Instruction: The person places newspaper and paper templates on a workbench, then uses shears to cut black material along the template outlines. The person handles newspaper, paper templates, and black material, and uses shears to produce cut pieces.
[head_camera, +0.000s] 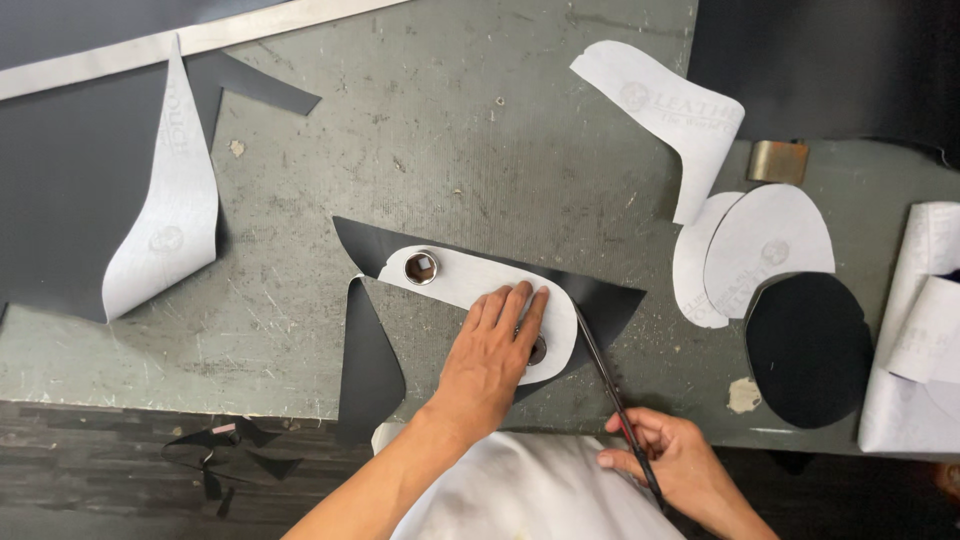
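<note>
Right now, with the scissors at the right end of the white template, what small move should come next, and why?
Probably close the scissors a little further along the curved edge of the white template. The right hand has the blades at its right end, the left hand presses it flat, and black material juts out uncut beyond it.

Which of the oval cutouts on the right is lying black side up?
The lowest one, nearest the table edge. The two ovals above it show their pale grey backing and overlap each other.
</note>
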